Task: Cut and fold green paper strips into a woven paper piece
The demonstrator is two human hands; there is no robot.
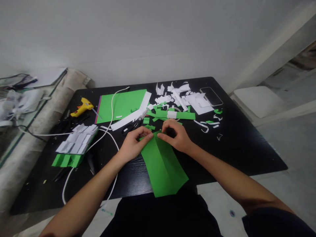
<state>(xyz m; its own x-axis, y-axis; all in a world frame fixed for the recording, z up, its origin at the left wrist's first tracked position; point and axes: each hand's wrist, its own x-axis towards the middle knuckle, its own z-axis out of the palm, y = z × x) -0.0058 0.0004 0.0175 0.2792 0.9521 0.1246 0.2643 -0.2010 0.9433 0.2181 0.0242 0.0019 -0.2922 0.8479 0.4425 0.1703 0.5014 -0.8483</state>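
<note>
A folded sheet of green paper (161, 168) hangs over the front edge of the black table, with a crease running down its middle. My left hand (135, 141) pinches its upper left corner between thumb and fingers. At the upper right of the same sheet, my right hand (176, 136) is closed with thumb and forefinger on the edge. Just beyond the left hand lie black-handled scissors (133, 126). A green paper strip with a white band (184, 115) rests past the right hand, among green and white scraps.
At the left, a yellow glue gun (84, 107) lies near a stack of folded white and green paper pieces (77, 140). A white cable (112, 108) loops across the black table (242, 148). Green sheets (123, 102), white cuttings (176, 93) and a phone-like object (211, 96) are at the back.
</note>
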